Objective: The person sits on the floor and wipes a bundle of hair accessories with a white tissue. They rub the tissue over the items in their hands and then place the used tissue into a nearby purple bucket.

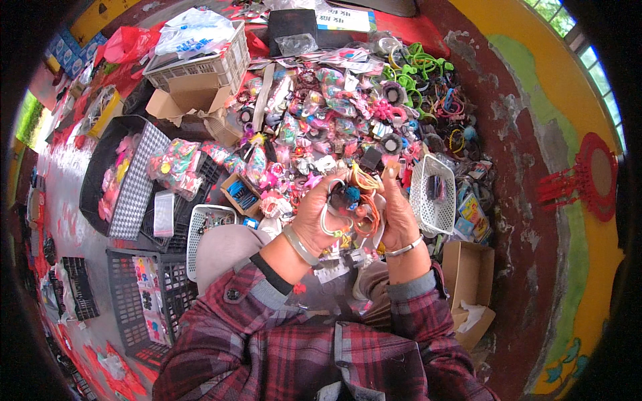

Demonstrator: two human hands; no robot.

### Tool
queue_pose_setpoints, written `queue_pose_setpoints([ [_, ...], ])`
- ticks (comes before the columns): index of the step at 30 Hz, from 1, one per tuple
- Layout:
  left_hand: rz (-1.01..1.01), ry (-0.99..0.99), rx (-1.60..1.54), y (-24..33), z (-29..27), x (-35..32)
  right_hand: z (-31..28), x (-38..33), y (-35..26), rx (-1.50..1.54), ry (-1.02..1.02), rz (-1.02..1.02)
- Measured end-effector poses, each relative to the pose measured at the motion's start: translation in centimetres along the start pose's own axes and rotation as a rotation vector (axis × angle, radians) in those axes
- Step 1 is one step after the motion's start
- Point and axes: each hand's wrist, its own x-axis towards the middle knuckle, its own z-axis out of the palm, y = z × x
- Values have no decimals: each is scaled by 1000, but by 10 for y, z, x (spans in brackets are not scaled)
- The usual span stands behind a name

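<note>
1. Left hand (319, 212), wrist bent upward, fingers curled shut around a bunch of orange and silver thin bangles (353, 204).
2. Right hand (396, 215), at 3 o'clock of the bunch, fingers closed on it.
3. White plastic mesh basket (422, 198) just beyond, at 3 o'clock.

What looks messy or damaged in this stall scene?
The small packets of hair accessories lie in a loose heap rather than in the baskets. The painted wall on the right is chipped and flaking. Both hands hold tangled hoops and bands.
</note>
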Motion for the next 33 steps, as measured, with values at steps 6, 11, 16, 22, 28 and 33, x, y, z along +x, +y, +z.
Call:
queue_pose_setpoints([
  [6, -35, 91, 12, -5, -12, 2, 6, 1, -2, -144, 111, -234],
  [11, -28, 157, -65, -9, -13, 3, 11, -2, 0, -855, 197, -720],
  [16, 61, 10, -77, -4, -21, 3, 34, -16, 6, -1739, -73, -1156],
  [22, 207, 108, -176, 5, 3, -2, 19, -17, 2, -1099, 102, -967],
  [28, 235, 89, -194, 13, 15, -3, 3, -9, -4, -644, 174, -281],
  [33, 206, 20, -85, 12, 13, -2, 4, -8, 4, -596, 110, -398],
])
